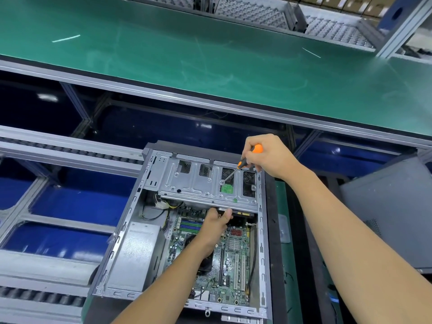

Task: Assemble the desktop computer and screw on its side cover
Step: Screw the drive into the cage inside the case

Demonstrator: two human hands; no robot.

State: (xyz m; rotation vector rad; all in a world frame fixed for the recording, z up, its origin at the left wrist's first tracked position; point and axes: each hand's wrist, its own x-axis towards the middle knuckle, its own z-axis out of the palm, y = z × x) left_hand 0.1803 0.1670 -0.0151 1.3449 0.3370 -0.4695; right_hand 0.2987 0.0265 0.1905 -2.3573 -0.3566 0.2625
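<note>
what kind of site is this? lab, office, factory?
Most likely an electronics assembly line: a long green-matted workbench, roller conveyor rails, and an open computer case being screwed with a screwdriver.

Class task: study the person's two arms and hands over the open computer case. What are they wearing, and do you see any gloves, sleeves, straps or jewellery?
Both arms are bare as far as the frame shows: no sleeves in view. The left hand and the right hand wear no gloves. No watch, wrist strap, ring or bracelet shows on either. Nothing is marked on them.
</note>
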